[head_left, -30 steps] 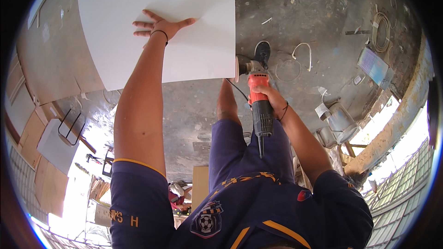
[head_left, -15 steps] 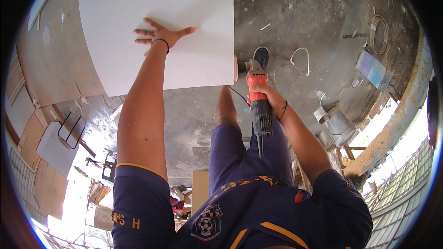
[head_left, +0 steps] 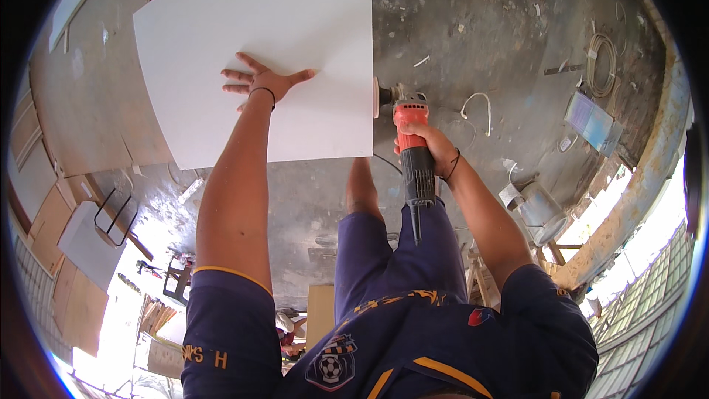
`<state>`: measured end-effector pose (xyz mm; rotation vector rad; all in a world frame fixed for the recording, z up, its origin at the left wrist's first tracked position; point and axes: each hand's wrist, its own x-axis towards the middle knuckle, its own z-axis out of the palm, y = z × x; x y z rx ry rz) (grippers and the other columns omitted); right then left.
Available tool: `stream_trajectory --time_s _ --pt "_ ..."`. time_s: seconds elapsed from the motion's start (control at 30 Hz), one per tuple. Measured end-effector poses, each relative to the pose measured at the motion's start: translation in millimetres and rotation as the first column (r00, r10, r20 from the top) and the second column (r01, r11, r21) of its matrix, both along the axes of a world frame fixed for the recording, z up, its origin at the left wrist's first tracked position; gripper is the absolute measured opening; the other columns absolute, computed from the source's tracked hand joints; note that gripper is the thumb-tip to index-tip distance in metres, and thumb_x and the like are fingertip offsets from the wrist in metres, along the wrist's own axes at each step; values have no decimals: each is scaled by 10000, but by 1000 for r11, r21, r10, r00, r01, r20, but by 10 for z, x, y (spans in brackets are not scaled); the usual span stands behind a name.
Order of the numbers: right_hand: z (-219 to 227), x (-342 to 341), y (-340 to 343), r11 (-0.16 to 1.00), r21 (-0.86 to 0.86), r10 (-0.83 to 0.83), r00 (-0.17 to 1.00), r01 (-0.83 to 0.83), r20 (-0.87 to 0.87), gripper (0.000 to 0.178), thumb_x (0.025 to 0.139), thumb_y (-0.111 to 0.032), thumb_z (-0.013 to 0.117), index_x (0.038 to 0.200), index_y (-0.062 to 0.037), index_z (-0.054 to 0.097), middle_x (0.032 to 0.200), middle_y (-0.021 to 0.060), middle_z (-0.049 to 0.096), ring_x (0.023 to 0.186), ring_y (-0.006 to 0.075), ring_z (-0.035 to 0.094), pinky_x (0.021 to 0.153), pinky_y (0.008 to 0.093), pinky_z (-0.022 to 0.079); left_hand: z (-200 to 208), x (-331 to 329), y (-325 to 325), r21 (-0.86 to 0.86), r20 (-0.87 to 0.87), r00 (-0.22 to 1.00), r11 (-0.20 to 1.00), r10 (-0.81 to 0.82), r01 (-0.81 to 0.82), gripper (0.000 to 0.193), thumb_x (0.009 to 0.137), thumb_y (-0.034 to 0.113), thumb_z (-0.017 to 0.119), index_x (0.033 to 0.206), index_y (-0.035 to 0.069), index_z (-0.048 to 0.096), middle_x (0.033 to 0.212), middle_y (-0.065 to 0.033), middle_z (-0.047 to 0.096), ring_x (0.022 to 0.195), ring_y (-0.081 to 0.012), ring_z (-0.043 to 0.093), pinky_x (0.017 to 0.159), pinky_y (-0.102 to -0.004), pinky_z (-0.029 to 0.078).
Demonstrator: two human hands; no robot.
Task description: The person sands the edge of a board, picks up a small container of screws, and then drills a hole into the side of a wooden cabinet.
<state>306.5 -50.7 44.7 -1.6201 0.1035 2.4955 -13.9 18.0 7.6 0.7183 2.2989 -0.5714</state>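
Two bare hands on the go here, and the left hand (head_left: 262, 87) is spread wide, palm down on the smooth white sheet (head_left: 325, 22), gripping nothing, just left of centre in the upper half of the frame. The right hand (head_left: 436, 149) is wrapped snugly around the body of an angle grinder (head_left: 411, 129), right of centre: glossy red plastic up top, ribbed black housing below, metal head, tapered tail. Its thin round disc (head_left: 376, 97) stands edge-on right at the sheet's straight right edge, though I can't tell if they actually touch. The sheet fills the upper middle, looks flat and matte, with the lower edge running almost level and the left side bowed by the lens. Elbow room for the tool is mostly on the right, where scuffed grey concrete floor (head_left: 450, 37) stretches from the sheet's edge toward a loose cable coil (head_left: 602, 65) at upper right. A bent white strip (head_left: 486, 107) lies nearer the grinder, and a dull metal container (head_left: 543, 210) sits farther down at right. Upper left, a big brownish panel (head_left: 96, 111) borders the sheet's left edge.
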Motion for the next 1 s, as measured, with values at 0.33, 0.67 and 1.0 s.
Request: stream_trajectory --time_s 0.33,0.67,1.0 --pt "-103 -67 559 998 57 12 1000 -12 -9 442 738 -273 708 1017 1 503 872 131 593 757 221 629 599 372 565 48 24 69 -88 9 998 994 61 -60 1570 403 723 783 1385 155 -302 1426 -260 -306 1345 -461 -210 1004 -692 164" --pt "-73 -185 1181 993 104 53 999 -54 10 505 720 -315 719 1044 1 496 906 136 595 786 210 636 636 349 569 112 32 70 -79 44 998 996 54 -51 1565 418 734 771 1390 101 -278 1410 -315 -280 1309 -539 -198 1025 -674 139" --pt "-245 -285 1843 974 224 30 998 -17 -52 501 720 -306 724 1037 -5 480 874 132 593 759 208 640 613 331 571 105 43 98 -136 37 997 989 62 -56 1571 417 741 766 1378 110 -304 1407 -311 -291 1313 -524 -210 1017 -681 157"
